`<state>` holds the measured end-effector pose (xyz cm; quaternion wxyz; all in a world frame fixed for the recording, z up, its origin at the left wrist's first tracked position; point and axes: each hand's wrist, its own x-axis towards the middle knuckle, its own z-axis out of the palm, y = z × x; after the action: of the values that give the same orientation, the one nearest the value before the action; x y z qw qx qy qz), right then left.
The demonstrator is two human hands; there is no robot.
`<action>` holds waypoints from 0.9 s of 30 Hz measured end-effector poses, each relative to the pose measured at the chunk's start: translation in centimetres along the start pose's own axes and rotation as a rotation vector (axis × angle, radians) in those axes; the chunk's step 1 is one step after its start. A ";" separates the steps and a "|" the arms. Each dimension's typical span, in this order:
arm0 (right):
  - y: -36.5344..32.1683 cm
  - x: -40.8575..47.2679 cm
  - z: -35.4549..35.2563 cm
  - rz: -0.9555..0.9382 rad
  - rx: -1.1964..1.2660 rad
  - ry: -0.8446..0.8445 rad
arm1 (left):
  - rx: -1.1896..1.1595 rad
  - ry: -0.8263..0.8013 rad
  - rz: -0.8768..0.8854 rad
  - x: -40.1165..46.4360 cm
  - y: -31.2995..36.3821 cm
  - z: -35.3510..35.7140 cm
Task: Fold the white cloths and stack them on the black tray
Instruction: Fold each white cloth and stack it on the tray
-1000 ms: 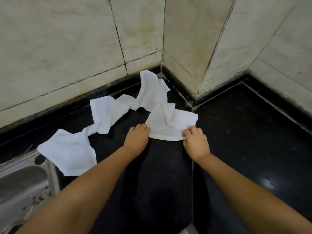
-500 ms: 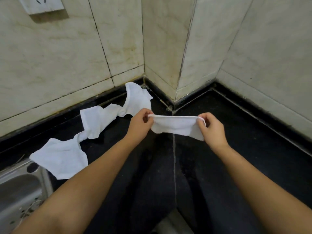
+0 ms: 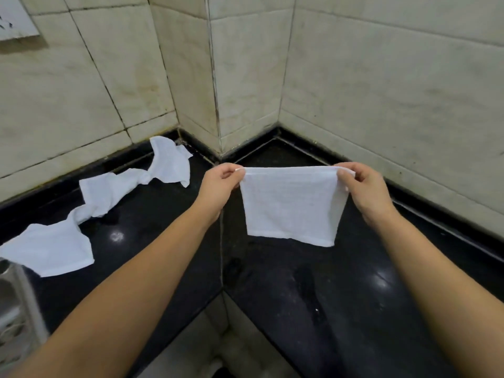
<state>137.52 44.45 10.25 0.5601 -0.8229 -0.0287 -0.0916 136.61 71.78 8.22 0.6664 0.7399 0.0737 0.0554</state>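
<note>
A white cloth (image 3: 291, 205) hangs flat in the air above the black counter, stretched between my hands. My left hand (image 3: 219, 185) pinches its top left corner and my right hand (image 3: 365, 189) pinches its top right corner. Three more white cloths lie crumpled in a line on the counter to the left: one by the wall (image 3: 170, 165), one in the middle (image 3: 109, 190), one nearest the sink (image 3: 51, 249). No black tray shows in this view.
The black stone counter (image 3: 300, 282) bends around a tiled wall corner (image 3: 218, 105). A steel sink (image 3: 13, 317) sits at the lower left edge. A white wall plate (image 3: 16, 20) is at the top left.
Both hands lifted one cloth off the counter and raised it; it now hangs spread out, further right and higher than before. The other cloths have not moved.
</note>
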 end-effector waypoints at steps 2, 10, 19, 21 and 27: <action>-0.1 -0.6 -1.6 -0.002 0.036 0.037 | -0.007 0.017 0.015 -1.0 0.8 1.5; 2.7 -5.4 -7.1 0.039 0.070 -0.075 | -0.153 -0.197 -0.127 -5.1 0.0 3.9; 7.2 -13.4 -8.5 0.464 0.124 -0.518 | 0.002 -0.618 -0.503 -10.5 -5.0 1.7; 7.1 -12.8 -8.2 0.453 0.133 -0.479 | -0.029 -0.540 -0.487 -10.1 -4.7 1.9; 8.4 -9.5 -5.3 0.377 0.129 -0.215 | 0.128 -0.235 -0.373 -6.3 -5.5 3.8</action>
<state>128.85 36.98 2.66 0.6123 -0.7813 0.0602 0.1047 130.87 67.49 2.49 0.6209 0.7555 0.1345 -0.1599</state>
